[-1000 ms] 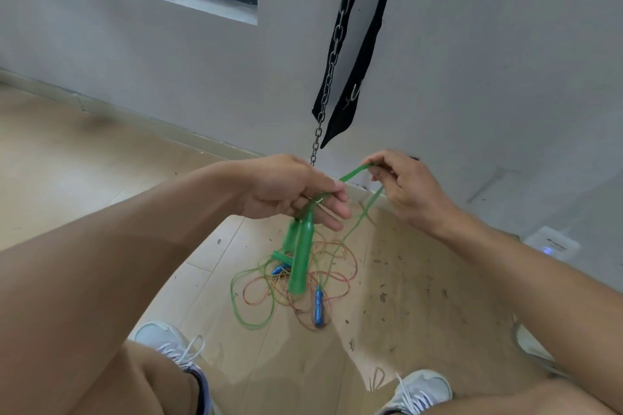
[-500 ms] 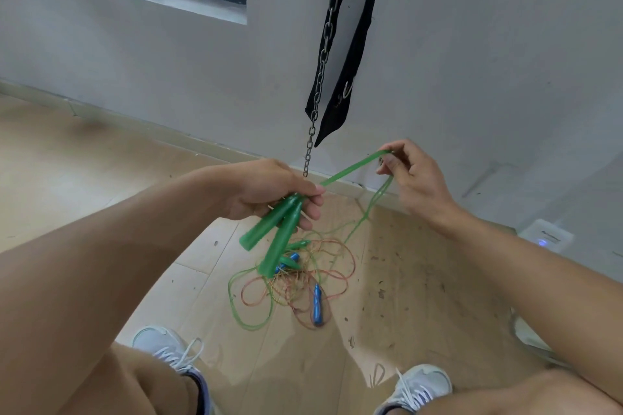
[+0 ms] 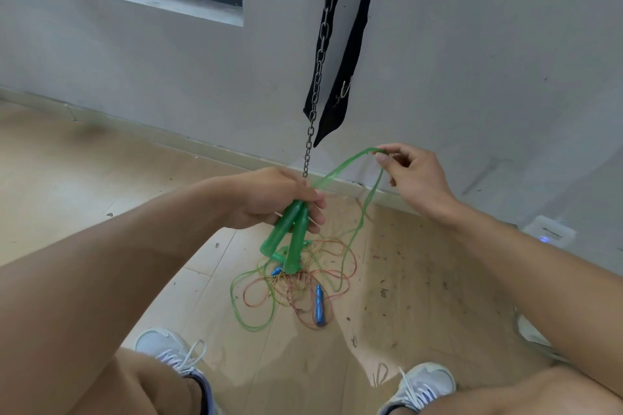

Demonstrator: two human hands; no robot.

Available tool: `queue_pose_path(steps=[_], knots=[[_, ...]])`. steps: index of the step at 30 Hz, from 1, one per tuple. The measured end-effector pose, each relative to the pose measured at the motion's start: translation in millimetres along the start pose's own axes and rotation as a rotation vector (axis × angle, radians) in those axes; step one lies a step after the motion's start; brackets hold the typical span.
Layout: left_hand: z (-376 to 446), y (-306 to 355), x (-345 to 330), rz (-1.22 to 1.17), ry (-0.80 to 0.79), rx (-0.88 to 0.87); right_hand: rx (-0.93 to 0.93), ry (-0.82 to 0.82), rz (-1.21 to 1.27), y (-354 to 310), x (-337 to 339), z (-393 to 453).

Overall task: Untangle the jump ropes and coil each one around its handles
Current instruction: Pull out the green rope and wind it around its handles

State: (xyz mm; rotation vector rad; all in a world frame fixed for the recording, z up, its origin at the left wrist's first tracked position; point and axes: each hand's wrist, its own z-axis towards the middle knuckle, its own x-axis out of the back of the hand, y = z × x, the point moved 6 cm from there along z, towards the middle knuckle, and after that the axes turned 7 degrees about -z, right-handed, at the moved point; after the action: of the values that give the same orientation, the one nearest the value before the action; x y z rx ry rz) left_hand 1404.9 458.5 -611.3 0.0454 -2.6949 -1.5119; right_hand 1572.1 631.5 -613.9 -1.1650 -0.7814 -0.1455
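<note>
Left hand grips both green handles; right hand pinches the green rope stretched between the hands. Below the hands, tangled ropes on the floor; blue handle among them.

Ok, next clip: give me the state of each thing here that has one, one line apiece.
left hand: grips both green handles
right hand: pinches the green rope, raised
green handles: held together, ends pointing down
green rope: not coiled, looped between the hands, the rest trailing to the floor
blue handle: lying on the floor
orange rope: tangled heap on the floor
chain: hanging by the wall
</note>
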Motion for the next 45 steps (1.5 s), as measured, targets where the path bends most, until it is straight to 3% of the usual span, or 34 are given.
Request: queue_pose_path(steps=[4, 7, 12, 16, 24, 29, 35, 40, 45], knots=[[2, 4, -10, 0.011, -0.020, -0.062, -0.015, -0.156, 0.056, -9, -18, -5], [4, 8, -7, -0.009, 0.022, -0.101, 0.048, -0.282, -0.168, -10, -31, -9], [0, 9, -6, 0.034, -0.037, -0.096, 0.131, -0.505, -0.545, -14, -43, -25], [0, 7, -5, 0.068, -0.071, -0.078, 0.254, -0.616, -0.341, -40, -52, -37], [0, 0, 7, 0.086, -0.033, 0.001, 0.108, -0.332, -0.167, -22, -24, -12], [0, -6, 20, 0.300, 0.063, 0.061, 0.093, -0.473, -0.163, -18, -17, -14], [1, 8, 10, 0.439, 0.092, -0.096, 0.069, -0.732, 0.080, -51, -28, -45], [0, 14, -2, 0.511, 0.058, -0.151, 0.151, -0.627, 0.030, -79, -29, -43], [3, 15, 8, 0.566, 0.215, -0.183, 0.127, -0.528, -0.154, -88, -20, -33]])
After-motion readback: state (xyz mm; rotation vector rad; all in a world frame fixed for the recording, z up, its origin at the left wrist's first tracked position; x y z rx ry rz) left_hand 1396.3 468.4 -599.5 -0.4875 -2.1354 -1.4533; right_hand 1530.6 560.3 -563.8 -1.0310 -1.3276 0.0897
